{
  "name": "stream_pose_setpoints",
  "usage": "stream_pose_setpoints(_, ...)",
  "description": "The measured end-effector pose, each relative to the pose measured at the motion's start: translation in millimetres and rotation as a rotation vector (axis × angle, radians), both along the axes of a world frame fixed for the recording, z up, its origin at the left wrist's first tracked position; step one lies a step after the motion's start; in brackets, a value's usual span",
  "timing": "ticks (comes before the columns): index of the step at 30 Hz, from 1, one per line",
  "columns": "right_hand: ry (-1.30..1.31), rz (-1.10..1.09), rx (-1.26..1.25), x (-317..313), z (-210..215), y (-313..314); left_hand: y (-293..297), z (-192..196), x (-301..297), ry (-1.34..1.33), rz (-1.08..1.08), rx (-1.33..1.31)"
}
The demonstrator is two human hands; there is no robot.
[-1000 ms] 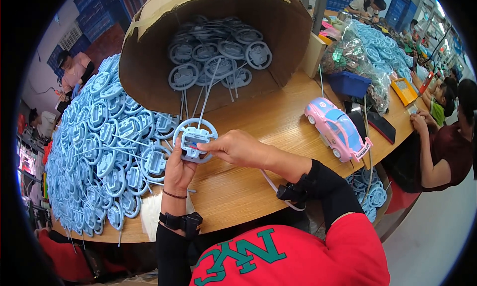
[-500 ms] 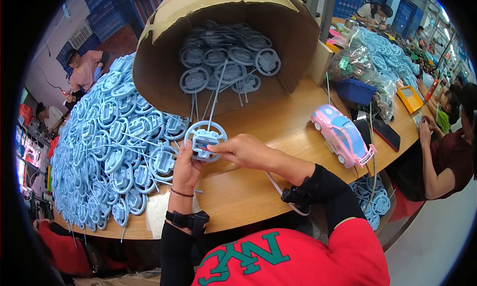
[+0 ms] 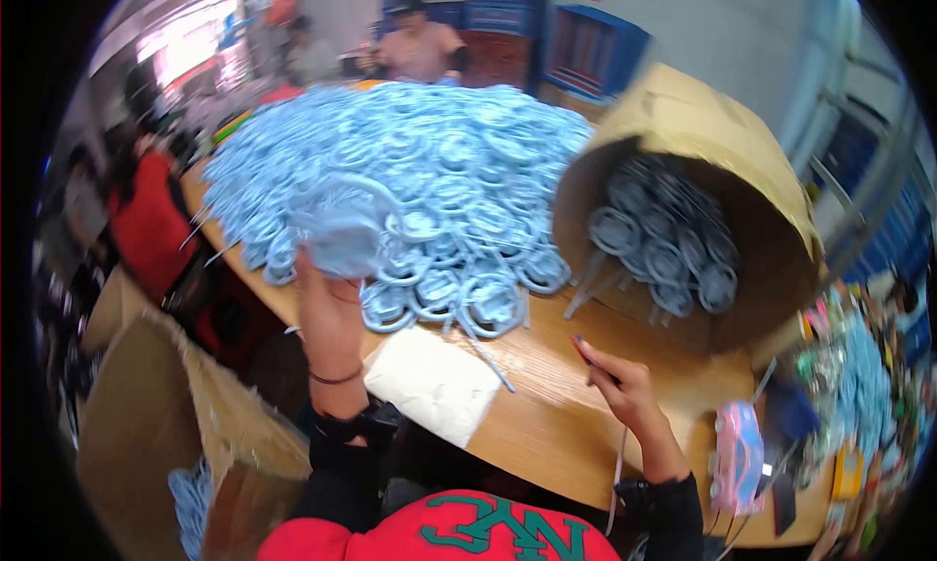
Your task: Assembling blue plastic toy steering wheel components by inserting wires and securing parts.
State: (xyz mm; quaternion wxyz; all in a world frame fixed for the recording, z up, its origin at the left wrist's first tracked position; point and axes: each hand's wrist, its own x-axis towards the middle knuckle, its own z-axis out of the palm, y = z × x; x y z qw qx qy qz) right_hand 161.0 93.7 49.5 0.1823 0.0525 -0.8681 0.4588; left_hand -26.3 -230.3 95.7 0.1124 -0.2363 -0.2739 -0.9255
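My left hand [image 3: 330, 332] is closed on a light blue toy steering wheel [image 3: 344, 231], raised over the table's left side and smeared by motion. Behind it, a big heap of the same blue wheels [image 3: 459, 151] with thin cables covers the far left of the table. Over the wooden top, apart from that wheel, my right hand [image 3: 627, 393] pinches a thin pen-like tool [image 3: 583, 347] with a dark and reddish end. Its exact kind cannot be made out.
A cardboard box [image 3: 703, 112] lies on its side with more wheels inside. Near me is a white pad [image 3: 436, 385]. A pink toy car [image 3: 739, 459] stands at right. Lower left is an open carton [image 3: 146, 395]. Across the heap sits a person [image 3: 422, 49].
The view has swung left. My right hand and its tool have come away from the steering wheel, while my left hand has carried the wheel leftward, towards the lower-left carton's side.
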Motion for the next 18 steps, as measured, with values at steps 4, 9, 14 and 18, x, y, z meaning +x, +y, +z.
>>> stream_pose_setpoints(4,0.011,0.001,-0.018,2,-16,3,-93,58,23,0.340,0.321,0.433)
stream_pose_setpoints(9,0.035,0.002,-0.116,-2,-23,0,-127,55,44,0.695,0.095,0.516)
stream_pose_setpoints(14,0.085,0.021,-0.174,-3,-12,-2,-30,51,30,0.230,0.059,0.076)
stream_pose_setpoints(18,0.124,0.030,-0.246,-3,24,-10,58,26,27,0.303,-0.335,-0.626)
